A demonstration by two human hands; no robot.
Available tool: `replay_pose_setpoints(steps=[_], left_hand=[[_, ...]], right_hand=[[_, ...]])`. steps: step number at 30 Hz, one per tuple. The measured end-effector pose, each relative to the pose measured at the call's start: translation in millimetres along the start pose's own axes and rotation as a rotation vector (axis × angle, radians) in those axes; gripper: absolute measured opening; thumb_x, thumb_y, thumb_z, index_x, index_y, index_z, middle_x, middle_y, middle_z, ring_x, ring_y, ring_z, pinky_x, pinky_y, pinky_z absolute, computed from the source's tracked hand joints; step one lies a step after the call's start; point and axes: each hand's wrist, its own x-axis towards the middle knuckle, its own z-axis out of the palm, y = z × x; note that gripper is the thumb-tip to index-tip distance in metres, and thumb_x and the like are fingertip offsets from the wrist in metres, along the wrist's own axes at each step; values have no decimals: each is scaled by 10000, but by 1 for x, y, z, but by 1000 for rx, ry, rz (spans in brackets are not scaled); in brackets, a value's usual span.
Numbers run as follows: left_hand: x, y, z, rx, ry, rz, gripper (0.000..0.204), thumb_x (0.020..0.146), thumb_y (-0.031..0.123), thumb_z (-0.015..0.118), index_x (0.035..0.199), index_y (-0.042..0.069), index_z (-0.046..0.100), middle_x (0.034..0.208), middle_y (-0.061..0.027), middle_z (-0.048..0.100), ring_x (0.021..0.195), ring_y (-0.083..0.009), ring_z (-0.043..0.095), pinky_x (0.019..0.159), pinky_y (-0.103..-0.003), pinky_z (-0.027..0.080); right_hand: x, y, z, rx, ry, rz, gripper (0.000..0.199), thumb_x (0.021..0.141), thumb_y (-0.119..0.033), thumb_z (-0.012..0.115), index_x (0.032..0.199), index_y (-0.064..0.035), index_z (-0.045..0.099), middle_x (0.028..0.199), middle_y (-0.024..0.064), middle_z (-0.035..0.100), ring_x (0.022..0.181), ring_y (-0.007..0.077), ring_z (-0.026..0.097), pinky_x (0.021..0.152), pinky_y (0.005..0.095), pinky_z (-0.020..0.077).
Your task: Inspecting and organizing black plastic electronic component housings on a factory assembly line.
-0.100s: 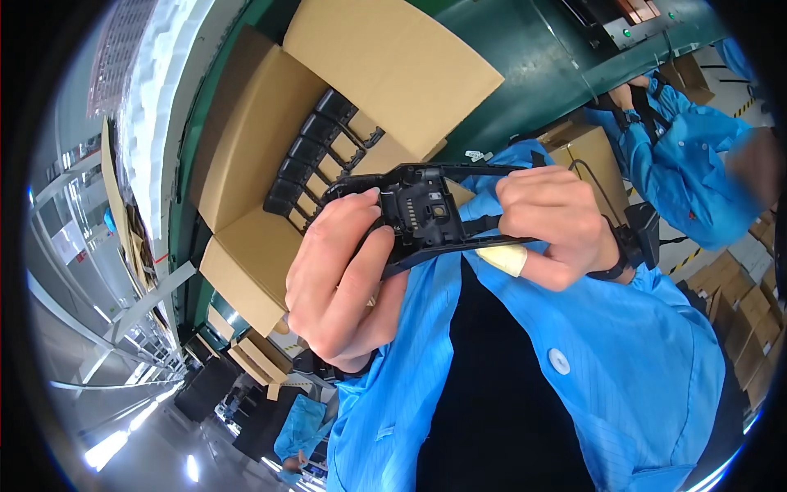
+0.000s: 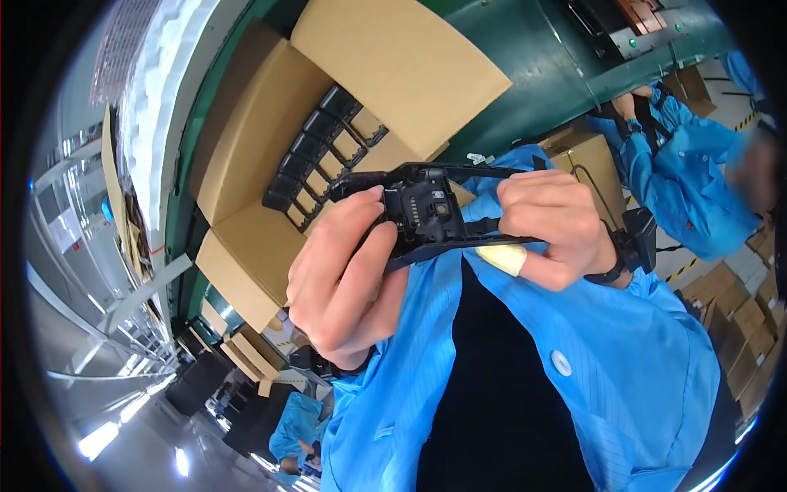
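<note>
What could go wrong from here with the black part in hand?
1. The black part is held in midair between the left hand and right hand; a slip could drop it.
2. The right hand grips its slender arms; uneven pressure might flex them.
3. The small gold-coloured strips face up uncovered near the left hand; a stray touch may smudge them.

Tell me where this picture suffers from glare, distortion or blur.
Head view: ceiling lights at lower left burn out white. Head view: the fisheye bends straight edges, with black corners. Head view: a co-worker's head at right is blurred, while the black part in the left hand and right hand looks fairly sharp.
</note>
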Motion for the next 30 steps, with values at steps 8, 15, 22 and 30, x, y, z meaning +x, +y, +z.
replay_pose_setpoints(steps=[8, 15, 22, 30], left_hand=[[-71, -78, -57, 40, 97, -492, 281, 669, -1, 821, 927, -62, 724, 871, -161, 730, 805, -216, 728, 756, -295, 570], [-234, -281, -104, -255, -170, -1188, 364, 703, 24, 852, 1026, -91, 729, 918, -83, 755, 766, -154, 680, 705, -300, 539], [-346, -365, -64, -169, -607, -1659, 631, 712, 78, 846, 1300, -40, 646, 1214, -160, 697, 1137, -340, 650, 890, -502, 547], [-396, -389, -68, -355, -441, -1921, 683, 772, 85, 813, 1392, -7, 542, 1276, -168, 639, 1099, -335, 674, 878, -487, 590]], right_hand=[[8, 6, 21, -315, 184, 70, 231, 684, 52, 689, 909, 86, 650, 930, 212, 669, 998, 437, 691, 853, 436, 568], [-22, 51, 17, -444, 167, 303, 222, 750, 86, 612, 968, 51, 639, 950, 212, 679, 903, 389, 688, 794, 391, 550], [-106, 110, 8, -627, 78, 735, 83, 864, 18, 611, 945, 15, 630, 934, 229, 660, 842, 415, 665, 717, 445, 520], [-284, 174, 49, -559, 243, 1224, 121, 821, -84, 661, 866, 25, 688, 786, 232, 688, 736, 379, 684, 673, 458, 516]])
